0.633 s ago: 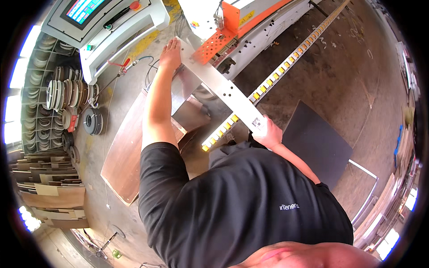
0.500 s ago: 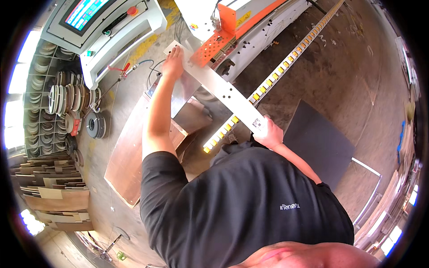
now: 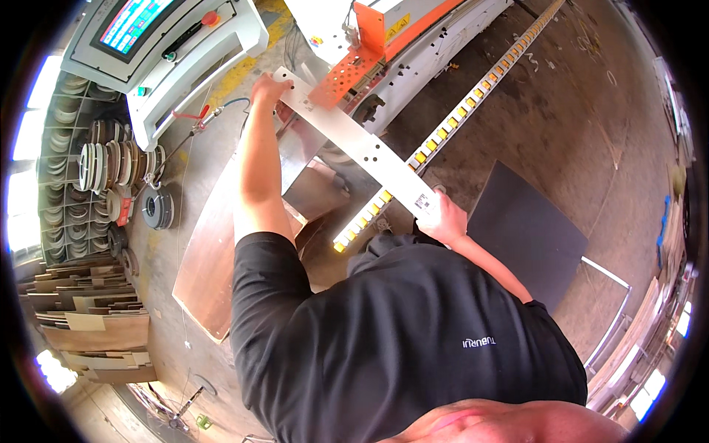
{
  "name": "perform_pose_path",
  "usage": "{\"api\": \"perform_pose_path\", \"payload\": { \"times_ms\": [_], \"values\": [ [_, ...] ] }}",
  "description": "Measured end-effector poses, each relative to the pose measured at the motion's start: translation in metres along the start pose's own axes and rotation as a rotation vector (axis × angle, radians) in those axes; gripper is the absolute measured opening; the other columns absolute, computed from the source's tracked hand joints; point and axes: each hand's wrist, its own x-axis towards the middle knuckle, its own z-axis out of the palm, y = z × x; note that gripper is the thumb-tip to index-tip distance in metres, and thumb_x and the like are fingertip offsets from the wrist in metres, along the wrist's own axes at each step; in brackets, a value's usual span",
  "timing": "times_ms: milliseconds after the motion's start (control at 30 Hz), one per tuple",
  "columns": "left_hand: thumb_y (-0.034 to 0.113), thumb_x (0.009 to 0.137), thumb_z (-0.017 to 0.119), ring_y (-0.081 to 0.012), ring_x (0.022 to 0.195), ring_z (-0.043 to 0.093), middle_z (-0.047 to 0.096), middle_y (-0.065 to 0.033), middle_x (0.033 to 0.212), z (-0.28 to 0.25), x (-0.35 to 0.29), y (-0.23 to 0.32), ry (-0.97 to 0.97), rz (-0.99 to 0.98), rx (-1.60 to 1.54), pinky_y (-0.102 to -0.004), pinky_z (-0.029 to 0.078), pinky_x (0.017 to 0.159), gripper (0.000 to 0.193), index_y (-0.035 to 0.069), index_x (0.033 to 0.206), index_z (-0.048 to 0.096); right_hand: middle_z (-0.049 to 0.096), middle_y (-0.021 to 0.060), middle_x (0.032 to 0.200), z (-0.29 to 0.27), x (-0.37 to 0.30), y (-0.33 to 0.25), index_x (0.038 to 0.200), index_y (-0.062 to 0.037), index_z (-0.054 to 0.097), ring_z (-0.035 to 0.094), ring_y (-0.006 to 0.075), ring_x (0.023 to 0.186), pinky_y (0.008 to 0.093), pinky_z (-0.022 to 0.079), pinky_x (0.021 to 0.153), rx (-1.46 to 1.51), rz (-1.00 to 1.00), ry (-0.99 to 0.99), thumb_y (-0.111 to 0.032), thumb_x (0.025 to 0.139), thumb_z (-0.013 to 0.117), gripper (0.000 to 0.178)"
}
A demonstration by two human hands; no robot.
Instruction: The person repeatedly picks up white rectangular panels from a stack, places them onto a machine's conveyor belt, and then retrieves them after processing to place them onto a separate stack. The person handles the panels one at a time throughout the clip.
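Note:
A long narrow white board [image 3: 354, 140] with dark holes and a small printed label lies slantwise in front of me, its far end beside the orange perforated guard [image 3: 346, 77] of a machine. My left hand [image 3: 269, 90] is at the board's far left end, with the thumb at its edge and the other fingers bent and partly hidden. At the near right end, close to the label, my right hand [image 3: 444, 219] is closed round the board. A shiny metal surface [image 3: 299, 144] shows below the board, near my left forearm.
A control panel with a screen [image 3: 136, 33] stands at upper left. The white machine body [image 3: 421, 66] and a rail with yellow rollers [image 3: 443, 134] run towards the upper right. A brown wooden panel [image 3: 214, 258], a dark sheet [image 3: 524, 229] and rolls of edging [image 3: 118, 164] are around me.
My left hand has moved from lying flat on the board's top to its left edge, and its fingers have bent. My right hand keeps its grip at the near end.

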Motion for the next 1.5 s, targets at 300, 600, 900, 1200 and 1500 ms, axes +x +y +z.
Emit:
{"api": "perform_pose_path", "payload": {
  "times_ms": [300, 600, 900, 1200, 1500],
  "values": [
    [0.043, 0.066, 0.088, -0.0287, 0.108, 0.073, 0.076, -0.0149, 0.114, -0.001, 0.048, -0.009, -0.18, 0.103, 0.22, -0.0419, 0.056, 0.094, 0.06, 0.003, 0.11, 0.078, 0.067, 0.0135, 0.123, -0.005, 0.002, -0.003, 0.142, -0.009, 0.046, 0.068, 0.0328, 0.107, 0.0455, 0.057, 0.087, 0.013, -0.02, -0.018, -0.047, 0.068, 0.082, 0.091],
    [0.044, 0.065, 0.088, -0.0292, 0.109, 0.072, 0.075, -0.0148, 0.119, -0.006, 0.051, -0.015, -0.214, 0.069, 0.202, -0.0422, 0.056, 0.093, 0.061, 0.006, 0.112, 0.078, 0.068, 0.0132, 0.119, -0.001, 0.002, 0.001, 0.141, -0.0093, 0.047, 0.069, 0.0332, 0.103, 0.0463, 0.058, 0.083, 0.03, -0.062, 0.032, -0.046, 0.067, 0.082, 0.089],
    [0.046, 0.065, 0.089, -0.0283, 0.109, 0.072, 0.075, -0.014, 0.119, -0.006, 0.047, -0.008, -0.195, 0.046, 0.218, -0.0428, 0.056, 0.093, 0.063, 0.006, 0.112, 0.078, 0.069, 0.0133, 0.118, 0.001, 0.002, 0.003, 0.14, -0.0084, 0.049, 0.07, 0.0334, 0.102, 0.0463, 0.058, 0.083, 0.027, -0.069, 0.055, -0.046, 0.067, 0.082, 0.089],
    [0.045, 0.065, 0.089, -0.0279, 0.111, 0.071, 0.074, -0.0135, 0.122, -0.013, 0.036, 0.007, -0.206, 0.003, 0.242, -0.0416, 0.055, 0.093, 0.062, 0.006, 0.112, 0.078, 0.069, 0.0131, 0.119, 0.001, 0.001, 0.002, 0.14, -0.0081, 0.049, 0.07, 0.0331, 0.103, 0.0459, 0.058, 0.084, 0.024, -0.071, 0.068, -0.047, 0.067, 0.082, 0.089],
    [0.045, 0.066, 0.088, -0.028, 0.109, 0.072, 0.075, -0.0132, 0.12, -0.01, 0.032, 0.006, -0.148, -0.005, 0.226, -0.042, 0.056, 0.091, 0.061, 0.005, 0.111, 0.078, 0.068, 0.0127, 0.121, 0.0, 0.002, 0.001, 0.14, -0.0078, 0.05, 0.07, 0.0321, 0.104, 0.0449, 0.058, 0.085, 0.028, -0.073, 0.069, -0.047, 0.067, 0.082, 0.088]
  ]
}}
